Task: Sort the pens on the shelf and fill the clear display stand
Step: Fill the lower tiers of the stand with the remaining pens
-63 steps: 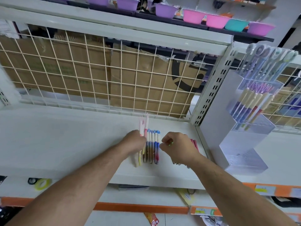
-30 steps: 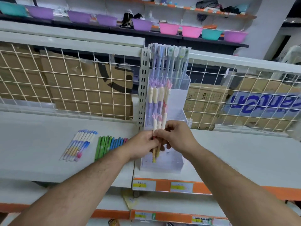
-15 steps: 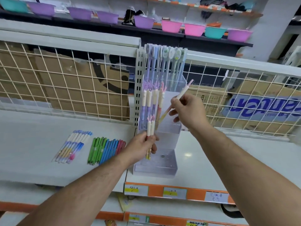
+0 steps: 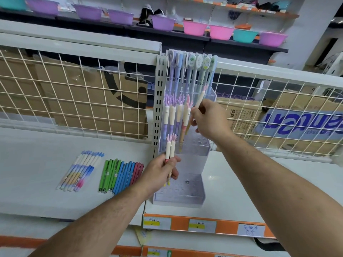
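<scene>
Being pinched at mid-barrel by the right hand (image 4: 209,121), a cream pen (image 4: 200,99) with pink frilly topper is held at the middle tier of the clear acrylic display stand (image 4: 189,164), two matching pens (image 4: 170,149) gripped by the left hand (image 4: 159,171): light, stiff, judged best taken by the barrel, not the soft topper.

Looks like a shop to me: price labels (image 4: 156,223) below my fingers (image 4: 174,174), plastic basins (image 4: 194,27) shelved above.
</scene>
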A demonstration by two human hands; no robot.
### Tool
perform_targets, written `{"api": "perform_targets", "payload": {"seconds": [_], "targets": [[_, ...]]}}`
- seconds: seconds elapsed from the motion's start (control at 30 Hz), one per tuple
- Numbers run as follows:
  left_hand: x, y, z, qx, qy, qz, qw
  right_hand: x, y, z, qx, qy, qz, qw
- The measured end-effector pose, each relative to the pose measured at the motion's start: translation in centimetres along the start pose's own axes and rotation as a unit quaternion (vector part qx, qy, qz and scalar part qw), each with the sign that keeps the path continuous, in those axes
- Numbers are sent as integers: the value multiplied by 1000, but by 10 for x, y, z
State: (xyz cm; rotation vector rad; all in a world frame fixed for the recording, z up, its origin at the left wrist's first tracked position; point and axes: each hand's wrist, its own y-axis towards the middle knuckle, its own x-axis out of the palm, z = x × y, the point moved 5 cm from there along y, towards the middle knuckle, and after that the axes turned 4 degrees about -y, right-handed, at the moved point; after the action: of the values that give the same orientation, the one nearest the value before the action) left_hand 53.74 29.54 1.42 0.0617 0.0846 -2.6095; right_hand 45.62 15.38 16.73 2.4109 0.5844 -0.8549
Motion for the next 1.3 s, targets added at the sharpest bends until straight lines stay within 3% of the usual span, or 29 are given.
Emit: {"api": "perform_targets", "payload": {"seconds": [0.23, 0.77, 1.07, 1.3], "targets": [[-2, 1, 0, -3, -12, 2, 1000, 19, 2, 8, 12, -76, -79, 994], [0, 0, 2, -3, 10, -8, 1000, 20, 5, 14, 14, -77, -122, 989], [0, -1, 2, 1, 14, -5, 1000, 25, 3, 10, -43, -136, -109, 984], [1, -1, 2, 4, 15, -6, 1000, 16, -2, 24, 7, -76, -93, 993]]}}
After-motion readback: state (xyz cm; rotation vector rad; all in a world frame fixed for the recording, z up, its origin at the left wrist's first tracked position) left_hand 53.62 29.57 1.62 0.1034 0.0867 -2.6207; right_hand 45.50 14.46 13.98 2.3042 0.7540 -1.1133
